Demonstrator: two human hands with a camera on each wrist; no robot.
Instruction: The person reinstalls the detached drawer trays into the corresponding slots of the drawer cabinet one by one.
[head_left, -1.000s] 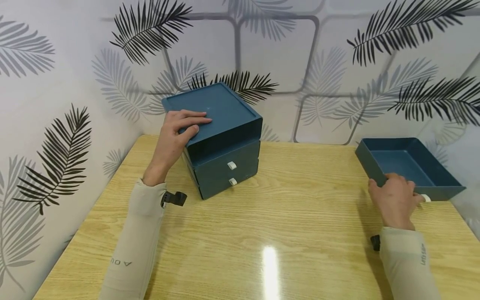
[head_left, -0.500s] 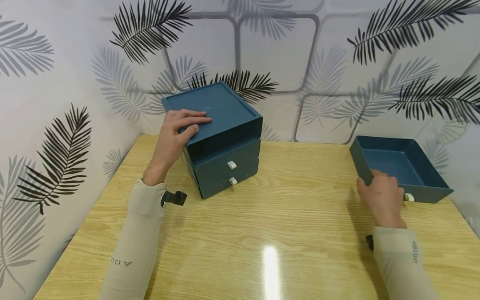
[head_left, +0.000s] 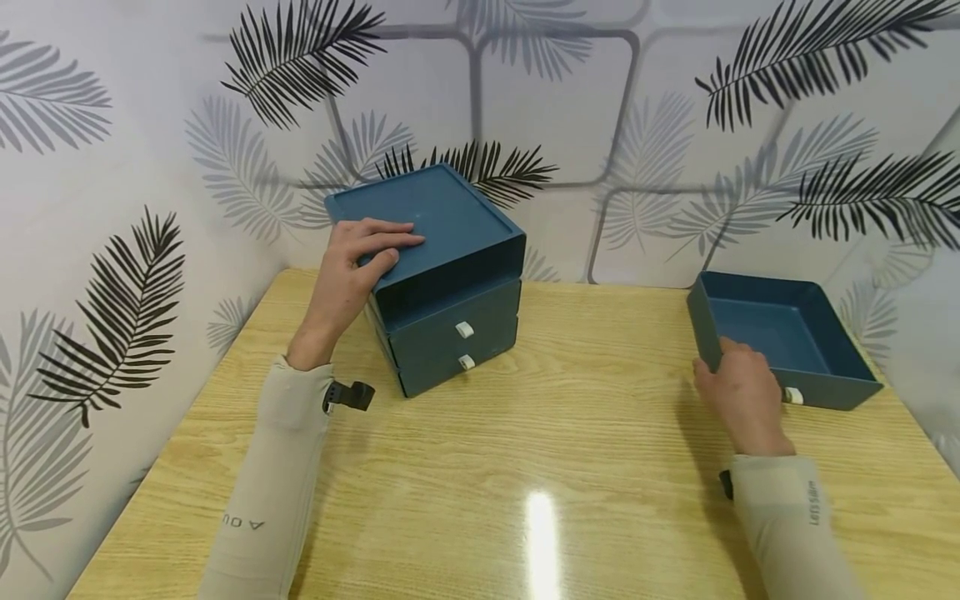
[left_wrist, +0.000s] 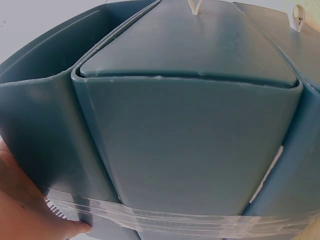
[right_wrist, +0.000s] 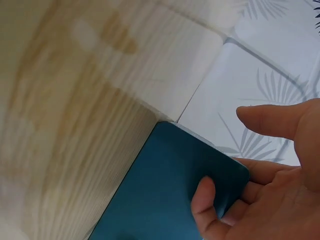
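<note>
A dark blue desktop drawer cabinet (head_left: 442, 218) stands at the table's left back. Its top slot gapes without a drawer, while two drawers with white pull tabs (head_left: 465, 330) sit below. My left hand (head_left: 347, 271) rests on the cabinet's top near its left edge, fingers fairly straight. In the left wrist view that hand (left_wrist: 25, 202) shows at lower left, beside clear tape (left_wrist: 175, 221) running across the cabinet. At right, my right hand (head_left: 742, 393) grips the near-left corner of a pulled-out drawer (head_left: 832, 390) with nothing inside. The right wrist view shows fingers curled around this drawer's corner (right_wrist: 155, 180).
The wood-grain table (head_left: 592, 433) spans between cabinet and drawer, with a bright light reflection near its front. A leaf-patterned wall (head_left: 540, 108) rises behind and along the left. Black straps (head_left: 351, 395) sit at both wrists.
My right hand and the drawer it holds have slid left along the table towards the cabinet. My left hand and the cabinet have stayed in place.
</note>
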